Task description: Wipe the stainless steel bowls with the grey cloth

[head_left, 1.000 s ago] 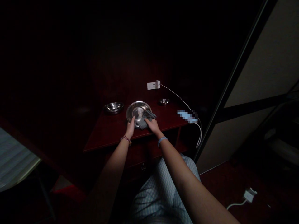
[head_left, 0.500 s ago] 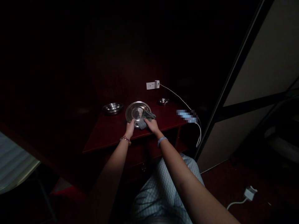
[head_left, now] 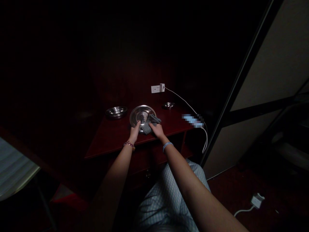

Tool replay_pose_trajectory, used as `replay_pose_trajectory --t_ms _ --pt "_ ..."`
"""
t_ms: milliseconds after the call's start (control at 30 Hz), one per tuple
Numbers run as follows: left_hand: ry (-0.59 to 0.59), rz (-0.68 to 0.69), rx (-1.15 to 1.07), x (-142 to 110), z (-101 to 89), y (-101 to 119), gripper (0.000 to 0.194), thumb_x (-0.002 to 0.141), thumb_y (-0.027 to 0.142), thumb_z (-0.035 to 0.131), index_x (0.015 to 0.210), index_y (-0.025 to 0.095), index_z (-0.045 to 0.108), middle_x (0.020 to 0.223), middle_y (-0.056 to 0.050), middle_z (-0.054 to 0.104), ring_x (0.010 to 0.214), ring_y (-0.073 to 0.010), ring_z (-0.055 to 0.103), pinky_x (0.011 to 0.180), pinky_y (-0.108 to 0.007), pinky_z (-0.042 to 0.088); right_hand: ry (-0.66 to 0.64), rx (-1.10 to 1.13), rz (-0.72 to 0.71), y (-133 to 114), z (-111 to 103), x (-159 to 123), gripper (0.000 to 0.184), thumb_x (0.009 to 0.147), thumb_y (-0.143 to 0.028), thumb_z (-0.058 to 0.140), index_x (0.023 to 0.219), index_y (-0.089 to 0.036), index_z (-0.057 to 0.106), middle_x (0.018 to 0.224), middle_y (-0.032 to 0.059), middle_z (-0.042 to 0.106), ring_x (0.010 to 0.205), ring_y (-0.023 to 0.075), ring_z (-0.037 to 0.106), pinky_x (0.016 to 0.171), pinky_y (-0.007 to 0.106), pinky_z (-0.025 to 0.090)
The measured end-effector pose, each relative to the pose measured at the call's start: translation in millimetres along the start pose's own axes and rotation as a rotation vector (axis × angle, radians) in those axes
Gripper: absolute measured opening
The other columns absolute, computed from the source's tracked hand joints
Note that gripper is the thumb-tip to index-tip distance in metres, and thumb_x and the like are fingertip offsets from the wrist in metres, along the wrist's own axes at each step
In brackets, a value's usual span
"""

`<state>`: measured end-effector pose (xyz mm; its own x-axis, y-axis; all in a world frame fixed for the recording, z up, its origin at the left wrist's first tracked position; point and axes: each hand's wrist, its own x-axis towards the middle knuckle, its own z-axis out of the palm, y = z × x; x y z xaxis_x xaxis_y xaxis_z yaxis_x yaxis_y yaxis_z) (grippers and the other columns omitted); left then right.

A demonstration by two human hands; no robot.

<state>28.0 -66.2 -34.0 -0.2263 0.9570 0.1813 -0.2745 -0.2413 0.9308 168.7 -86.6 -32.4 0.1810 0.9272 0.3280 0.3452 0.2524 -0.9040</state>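
Note:
A round, shiny steel plate (head_left: 139, 113) is tilted up toward me over the front part of the dark red shelf (head_left: 106, 140). My left hand (head_left: 134, 131) grips its near left rim, thumb on the inner face and the other fingers hidden beneath. Bunched in my right hand (head_left: 156, 129) is a grey cloth (head_left: 146, 129), which lies against the plate's lower right side. That hand's thumb presses on the cloth; its fingers are mostly out of sight under it.
Stacked steel dishes (head_left: 117, 111) stand at the left, and a small steel bowl (head_left: 168, 105) sits back right. A white cable runs from the wall socket (head_left: 155, 89) past a blurred blue object (head_left: 192, 120). A white plug or adapter (head_left: 257, 200) lies on the floor.
My left thumb has shifted slightly up and inward on the plate. The cloth and my right hand look almost unchanged.

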Motion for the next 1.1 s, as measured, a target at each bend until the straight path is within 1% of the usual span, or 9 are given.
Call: replay_pose_trajectory --t_ms 133,333,467,733,900,1100 --pt "-0.027 0.022 -0.041 -6 2.7 7 0.036 0.071 0.026 0.072 0.105 0.015 0.067 0.114 -0.008 0.068 0.114 -0.0200 0.059 0.102 -0.034 0.041 0.003 0.005 0.010 0 0 0 0.030 0.083 -0.038 0.056 0.087 -0.013 0.071 0.088 0.0068 0.073 0.088 0.0210 0.068 0.079 0.026 0.049" --pt "-0.099 0.043 -0.042 -12 5.4 15 0.039 0.069 0.024 0.074 0.107 0.016 0.067 0.120 -0.009 0.066 0.118 -0.0201 0.056 0.105 -0.034 0.038 0.019 0.034 0.010 0 0 0 0.030 0.082 -0.038 0.057 0.089 -0.013 0.071 0.095 0.0079 0.073 0.093 0.0214 0.067 0.082 0.026 0.049" --pt "-0.119 0.039 -0.037 -11 5.0 14 0.040 0.068 0.025 0.075 0.107 0.017 0.067 0.121 -0.008 0.065 0.119 -0.0195 0.056 0.104 -0.032 0.039 0.010 0.035 0.018 0 0 0 0.031 0.082 -0.039 0.056 0.088 -0.012 0.071 0.091 0.0077 0.073 0.090 0.0208 0.067 0.080 0.026 0.049" --pt "-0.159 0.045 -0.034 -9 3.5 10 0.042 0.063 0.027 0.077 0.102 0.014 0.069 0.116 -0.010 0.068 0.113 -0.0213 0.059 0.101 -0.035 0.041 0.010 0.069 0.004 2 2 1 0.030 0.081 -0.038 0.058 0.093 -0.013 0.071 0.097 0.0082 0.073 0.093 0.0206 0.067 0.083 0.026 0.050" --pt "-0.142 0.015 -0.020 -7 2.2 6 0.042 0.060 0.029 0.078 0.098 0.013 0.070 0.111 -0.011 0.070 0.109 -0.0218 0.061 0.098 -0.035 0.044 0.002 0.083 0.002 3 3 1 0.033 0.081 -0.040 0.058 0.094 -0.012 0.071 0.098 0.0088 0.073 0.093 0.0212 0.067 0.080 0.027 0.051" --pt "-0.150 0.019 -0.014 -5 1.1 4 0.042 0.058 0.028 0.079 0.095 0.012 0.071 0.106 -0.011 0.071 0.105 -0.0212 0.063 0.096 -0.035 0.045 0.013 0.056 0.008 2 2 1 0.030 0.080 -0.039 0.059 0.092 -0.014 0.072 0.095 0.0081 0.073 0.094 0.0218 0.067 0.083 0.028 0.050"
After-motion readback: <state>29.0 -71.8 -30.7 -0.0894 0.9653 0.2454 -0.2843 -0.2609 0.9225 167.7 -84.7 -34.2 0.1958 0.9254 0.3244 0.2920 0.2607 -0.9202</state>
